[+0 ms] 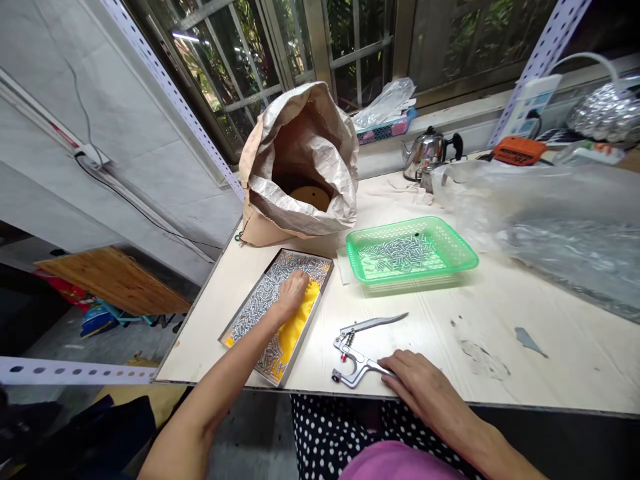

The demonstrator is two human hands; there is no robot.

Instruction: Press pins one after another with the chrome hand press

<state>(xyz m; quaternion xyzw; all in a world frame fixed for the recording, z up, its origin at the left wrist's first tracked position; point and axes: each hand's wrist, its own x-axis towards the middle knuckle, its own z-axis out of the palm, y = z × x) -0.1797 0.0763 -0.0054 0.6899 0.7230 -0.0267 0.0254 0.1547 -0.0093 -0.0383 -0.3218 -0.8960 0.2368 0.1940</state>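
My left hand (293, 293) reaches into a shallow tray (303, 329) with a yellow lining. Its fingers are bunched together among small silvery metal pins (260, 293); whether a pin is between the fingertips is hidden. Near the table's front edge, silver snap-fastener pliers (357, 367) lie with their handles spread apart. My right hand (425, 383) rests there, its fingers and thumb closed around the end of the lower handle. Beyond the pliers stands a green plastic basket (463, 257) holding many similar metal pieces (400, 253).
A large open paper sack (255, 217) stands behind the tray. Clear plastic sheeting (565, 207) covers the table's right side. A metal kettle (425, 157) and an orange box-shaped item (519, 151) sit at the back. A grey scrap (530, 341) lies at right.
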